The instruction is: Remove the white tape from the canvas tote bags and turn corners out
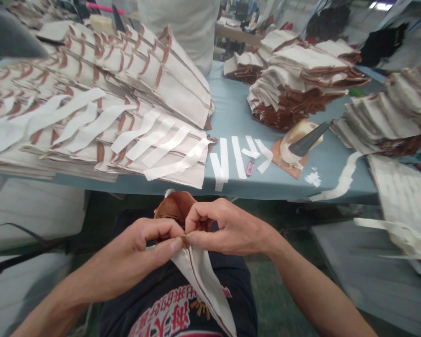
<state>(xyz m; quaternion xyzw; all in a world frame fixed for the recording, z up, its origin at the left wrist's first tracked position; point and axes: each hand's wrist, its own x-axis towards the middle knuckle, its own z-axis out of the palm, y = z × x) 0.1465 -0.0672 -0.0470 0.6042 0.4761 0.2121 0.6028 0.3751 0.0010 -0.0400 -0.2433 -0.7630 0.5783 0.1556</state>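
Two bare hands are brought together in front of the worktop [228,107], below its near edge, and a brown-and-white fabric piece [204,281] is held between them. The seamed edge is pinched narrowly by the fingers of the left hand [140,255] and, just beside them, by those of the right hand [224,229]; what lies under the fingertips is hidden. The brown end is turned toward the worktop, while the white end is left trailing over a dark garment, away from it. Because so small a fold is gripped, the piece could be let slip, or its layers skewed if one side were pulled harder; the loose tail could also be twisted or creased. On the worktop, white strips [236,157] are laid near the front edge, beside a small pink tool [250,167], and might be brushed off by a raised forearm. Tall stacks of fabric pieces [182,79] are piled on the worktop's left part, where a lean could be tipped into a slide if the pile were knocked.
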